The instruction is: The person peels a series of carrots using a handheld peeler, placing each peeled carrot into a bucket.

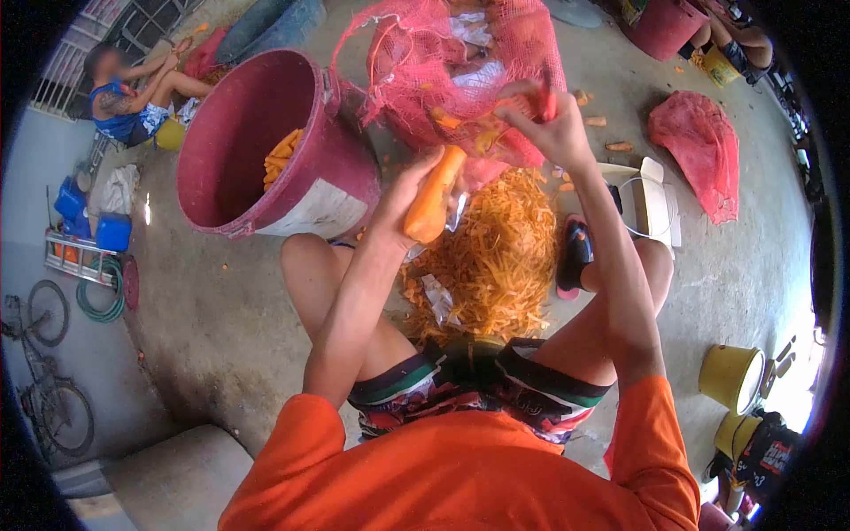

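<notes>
A peeled orange carrot (434,196) is in my left hand (400,196), the fingers wrapped round it, above a heap of orange peelings (505,248) between my legs. My right hand (553,128) is raised to the right of the carrot, closed on a red-handled tool (550,105) whose working end I cannot make out. Beyond both hands lies a pink mesh sack (403,88) with carrots and paper scraps in it. To the left, a large red bucket (248,133) leans toward me, with peeled carrots (282,159) inside.
A person (133,102) sits at the far left; another (744,40) is at the upper right beside a red tub (664,26). A pink sack (699,146) and a white box (651,199) lie right. A yellow bucket (731,376) stands lower right, bicycles (57,407) at left.
</notes>
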Demonstrator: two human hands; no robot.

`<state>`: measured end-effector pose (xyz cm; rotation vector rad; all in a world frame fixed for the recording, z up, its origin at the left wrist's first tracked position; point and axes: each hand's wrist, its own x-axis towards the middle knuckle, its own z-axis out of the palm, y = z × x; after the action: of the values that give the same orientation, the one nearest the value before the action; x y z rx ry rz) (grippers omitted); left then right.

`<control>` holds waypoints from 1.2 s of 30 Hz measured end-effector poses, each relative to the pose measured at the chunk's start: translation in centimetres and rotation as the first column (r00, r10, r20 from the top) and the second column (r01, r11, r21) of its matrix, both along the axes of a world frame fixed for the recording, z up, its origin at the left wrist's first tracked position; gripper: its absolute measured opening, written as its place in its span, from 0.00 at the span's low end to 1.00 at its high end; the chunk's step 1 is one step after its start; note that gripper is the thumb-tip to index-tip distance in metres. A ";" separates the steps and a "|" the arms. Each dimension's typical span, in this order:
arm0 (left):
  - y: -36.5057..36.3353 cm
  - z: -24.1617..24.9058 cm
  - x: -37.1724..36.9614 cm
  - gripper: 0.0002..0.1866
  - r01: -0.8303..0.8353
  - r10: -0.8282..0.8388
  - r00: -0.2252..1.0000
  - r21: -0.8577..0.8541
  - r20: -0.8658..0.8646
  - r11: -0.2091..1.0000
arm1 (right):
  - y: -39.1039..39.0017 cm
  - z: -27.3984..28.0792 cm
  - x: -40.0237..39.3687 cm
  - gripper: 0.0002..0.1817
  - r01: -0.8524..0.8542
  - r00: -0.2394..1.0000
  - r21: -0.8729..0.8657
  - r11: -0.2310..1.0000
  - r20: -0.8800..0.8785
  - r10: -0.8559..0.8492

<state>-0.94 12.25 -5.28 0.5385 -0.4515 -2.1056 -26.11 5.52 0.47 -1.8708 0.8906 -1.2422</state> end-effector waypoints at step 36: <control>0.4 2.9 -1.1 0.17 -0.085 0.106 0.968 -0.103 0.228 0.991 | 3.3 0.7 2.2 0.11 -0.185 0.981 -0.031 0.982 -0.070 0.182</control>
<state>-2.05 12.64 -2.40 0.7431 -0.6404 -1.9269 -23.91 8.79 1.17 -1.9861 0.7151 -1.0962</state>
